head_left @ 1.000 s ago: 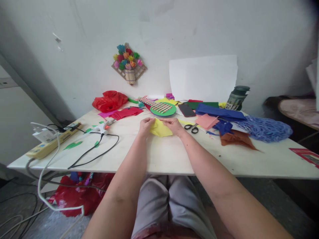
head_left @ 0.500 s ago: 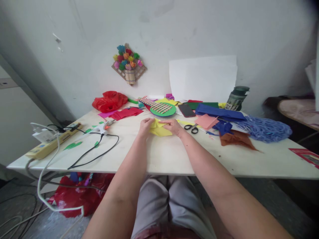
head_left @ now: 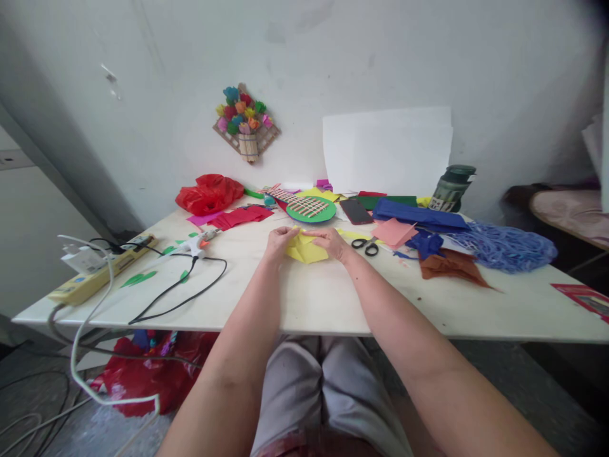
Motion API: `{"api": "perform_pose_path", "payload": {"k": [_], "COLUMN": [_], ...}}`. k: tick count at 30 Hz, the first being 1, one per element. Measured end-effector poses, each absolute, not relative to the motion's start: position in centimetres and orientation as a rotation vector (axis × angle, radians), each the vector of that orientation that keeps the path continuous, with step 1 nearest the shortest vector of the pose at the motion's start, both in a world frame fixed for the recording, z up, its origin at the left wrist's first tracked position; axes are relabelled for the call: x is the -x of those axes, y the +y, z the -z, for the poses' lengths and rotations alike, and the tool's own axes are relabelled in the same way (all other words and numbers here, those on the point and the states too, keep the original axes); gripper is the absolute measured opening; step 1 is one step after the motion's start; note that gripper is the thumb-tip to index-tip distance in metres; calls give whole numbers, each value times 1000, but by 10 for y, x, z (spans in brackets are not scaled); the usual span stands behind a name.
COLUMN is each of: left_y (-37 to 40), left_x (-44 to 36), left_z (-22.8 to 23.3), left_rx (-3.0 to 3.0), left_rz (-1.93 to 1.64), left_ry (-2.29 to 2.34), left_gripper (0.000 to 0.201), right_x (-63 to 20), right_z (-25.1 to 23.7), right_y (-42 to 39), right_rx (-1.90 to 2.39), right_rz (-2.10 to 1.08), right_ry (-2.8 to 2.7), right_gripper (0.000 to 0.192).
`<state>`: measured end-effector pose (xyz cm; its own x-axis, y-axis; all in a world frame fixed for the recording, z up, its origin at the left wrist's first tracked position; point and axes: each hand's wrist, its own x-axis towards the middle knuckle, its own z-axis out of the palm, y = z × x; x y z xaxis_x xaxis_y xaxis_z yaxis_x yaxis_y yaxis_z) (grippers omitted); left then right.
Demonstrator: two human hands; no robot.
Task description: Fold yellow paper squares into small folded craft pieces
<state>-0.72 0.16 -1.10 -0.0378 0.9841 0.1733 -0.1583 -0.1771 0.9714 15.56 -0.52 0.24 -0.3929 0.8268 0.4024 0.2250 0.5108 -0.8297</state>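
Observation:
A creased sheet of yellow paper [head_left: 307,250] is held between my two hands over the middle of the table. My left hand [head_left: 280,241] pinches its left edge, fingers closed. On the other side, my right hand [head_left: 332,243] grips the upper right part, the index finger stretched along the top edge toward the left hand. Black-handled scissors [head_left: 366,245] lie just right of my right hand. Beyond both hands rests a green round craft piece [head_left: 325,211] with a lattice of thin sticks.
A glue gun [head_left: 193,246] with a looped black cord and a power strip [head_left: 104,270] lie left. Red paper [head_left: 242,217], a phone [head_left: 356,211], pink paper squares [head_left: 394,233], blue folded paper [head_left: 419,216], a blue shredded bundle [head_left: 511,247] and a bottle [head_left: 451,189] line the back and right.
The yellow paper has shifted slightly between my fingers, and its lower part shows more creases. Both hands have stayed almost in place.

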Motion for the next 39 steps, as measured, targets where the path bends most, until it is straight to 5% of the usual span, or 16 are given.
{"api": "perform_pose_path", "payload": {"k": [10, 39], "left_y": [0, -5], "left_x": [7, 4], "left_z": [9, 6], "left_rx": [-1205, -1344], "left_rz": [-1479, -1393], "left_ry": [972, 967], "left_gripper": [29, 32], "right_x": [-155, -152], "right_z": [-6, 1], "right_y": [-9, -6], "right_rx": [769, 1005], "right_rz": [-1164, -992], "right_ry": [-1692, -1639], "right_gripper": [38, 27]}}
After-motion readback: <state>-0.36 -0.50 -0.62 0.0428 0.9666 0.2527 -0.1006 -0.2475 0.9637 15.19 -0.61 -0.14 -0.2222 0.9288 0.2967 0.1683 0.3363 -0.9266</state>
